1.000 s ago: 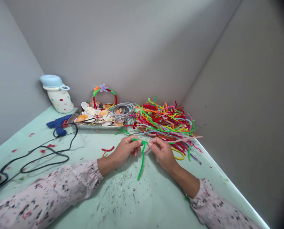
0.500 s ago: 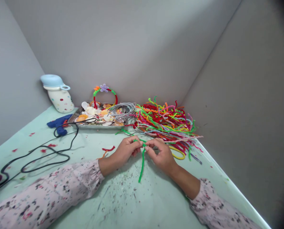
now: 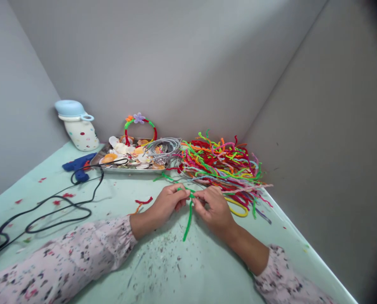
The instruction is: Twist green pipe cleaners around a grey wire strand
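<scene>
Between my two hands is a green pipe cleaner (image 3: 187,221), one end hanging down toward the table. My left hand (image 3: 168,202) pinches it between thumb and forefinger. Close beside, the fingertips of my right hand (image 3: 214,207) are closed on the same green pipe cleaner, where it looks bent or twisted. Fingers partly hide that spot. A big heap of coloured pipe cleaners (image 3: 220,162) lies just beyond my right hand. Short red and orange pieces (image 3: 143,201) lie left of my left wrist.
A metal tray (image 3: 128,170) of seashells holds a coil of grey wire (image 3: 165,148). Behind stands a pipe-cleaner hoop with flowers (image 3: 138,118). Left are a blue glue gun (image 3: 80,164), its looping black cord (image 3: 92,198) and a white bottle (image 3: 82,133). Grey walls enclose the table.
The view has shifted slightly. Both hands keep their pinch on the green pipe cleaner, and my right fingers have moved a little around it.
</scene>
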Demonstrator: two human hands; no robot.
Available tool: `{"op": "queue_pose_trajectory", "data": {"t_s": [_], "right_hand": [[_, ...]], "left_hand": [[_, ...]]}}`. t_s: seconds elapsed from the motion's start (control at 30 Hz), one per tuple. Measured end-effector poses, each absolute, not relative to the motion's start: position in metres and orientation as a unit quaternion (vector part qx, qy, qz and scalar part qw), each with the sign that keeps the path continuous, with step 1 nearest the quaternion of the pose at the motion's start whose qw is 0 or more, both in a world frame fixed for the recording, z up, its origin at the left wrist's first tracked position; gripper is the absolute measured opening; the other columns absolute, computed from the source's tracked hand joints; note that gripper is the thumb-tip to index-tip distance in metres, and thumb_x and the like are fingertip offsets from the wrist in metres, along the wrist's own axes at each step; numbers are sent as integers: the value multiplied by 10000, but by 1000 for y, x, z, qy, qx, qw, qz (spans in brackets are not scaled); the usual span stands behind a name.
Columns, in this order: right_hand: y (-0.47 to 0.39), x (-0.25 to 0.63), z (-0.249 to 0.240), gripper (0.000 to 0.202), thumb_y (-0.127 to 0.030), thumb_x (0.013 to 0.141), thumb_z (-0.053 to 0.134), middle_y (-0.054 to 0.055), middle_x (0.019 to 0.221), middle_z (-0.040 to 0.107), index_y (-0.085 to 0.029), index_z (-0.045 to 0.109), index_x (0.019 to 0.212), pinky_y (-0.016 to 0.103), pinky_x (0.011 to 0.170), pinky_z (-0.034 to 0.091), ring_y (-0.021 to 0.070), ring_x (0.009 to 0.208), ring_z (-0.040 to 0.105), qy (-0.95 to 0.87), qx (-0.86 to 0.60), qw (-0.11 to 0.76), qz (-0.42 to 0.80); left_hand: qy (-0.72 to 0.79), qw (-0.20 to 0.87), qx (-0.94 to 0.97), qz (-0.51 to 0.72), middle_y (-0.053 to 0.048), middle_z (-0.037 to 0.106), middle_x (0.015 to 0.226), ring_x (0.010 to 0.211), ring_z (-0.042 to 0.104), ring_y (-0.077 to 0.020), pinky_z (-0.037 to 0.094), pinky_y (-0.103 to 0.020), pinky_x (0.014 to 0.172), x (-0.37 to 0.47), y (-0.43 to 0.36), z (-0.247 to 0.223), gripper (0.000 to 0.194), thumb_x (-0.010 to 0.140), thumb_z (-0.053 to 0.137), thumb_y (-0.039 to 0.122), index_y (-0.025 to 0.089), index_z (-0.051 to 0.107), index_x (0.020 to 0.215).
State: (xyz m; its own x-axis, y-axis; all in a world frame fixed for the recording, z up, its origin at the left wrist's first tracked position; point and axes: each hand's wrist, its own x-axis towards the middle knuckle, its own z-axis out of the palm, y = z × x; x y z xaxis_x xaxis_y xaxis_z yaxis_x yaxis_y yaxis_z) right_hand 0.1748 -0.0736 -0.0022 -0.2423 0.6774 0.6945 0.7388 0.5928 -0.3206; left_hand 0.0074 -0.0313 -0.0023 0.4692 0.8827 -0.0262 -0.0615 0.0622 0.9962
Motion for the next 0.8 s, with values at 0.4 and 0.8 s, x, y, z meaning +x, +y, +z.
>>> {"op": "queue_pose_trajectory", "data": {"t_s": [0.4, 0.8], "right_hand": [[-77, 177, 2, 119, -211, 858, 531, 25, 697, 587, -180, 616, 935, 359, 755, 375, 180, 707, 522, -809, -434, 388, -76], [-75, 177, 4, 96, -181, 869, 518, 19, 653, 580, -186, 613, 858, 345, 738, 377, 170, 674, 512, -815, -426, 353, -169]], "left_hand": [[365, 645, 560, 372, 43, 445, 538, 442, 341, -69, 234, -226, 444, 8, -32, 0, 210, 777, 549, 290, 175, 480, 615], [362, 651, 551, 376, 45, 442, 536, 447, 332, -69, 228, -223, 444, 9, -32, -1, 219, 770, 564, 299, 174, 472, 615]]}}
